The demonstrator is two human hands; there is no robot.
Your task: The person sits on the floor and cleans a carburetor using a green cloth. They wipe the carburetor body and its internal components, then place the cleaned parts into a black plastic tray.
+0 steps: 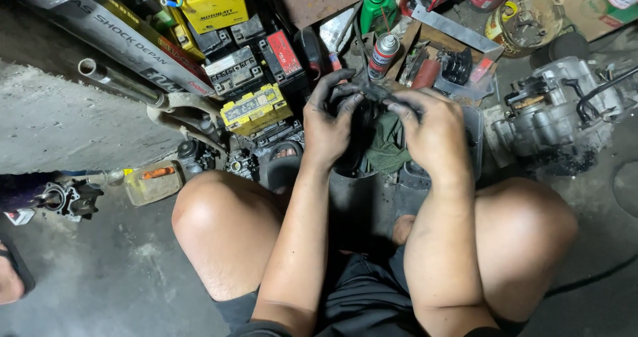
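I squat on a concrete floor with both knees up. My left hand and my right hand, both black with grease, grip a dark round metal part between them. A small dark piece sits at my fingertips on top of it. A green rag hangs under the part, against my right palm. What lies beneath the part is hidden by my hands.
Several old batteries and a spray can lie ahead. A green bottle stands behind. An engine casing sits at the right. A clear tub and a metal pipe are at the left, a carburettor beyond.
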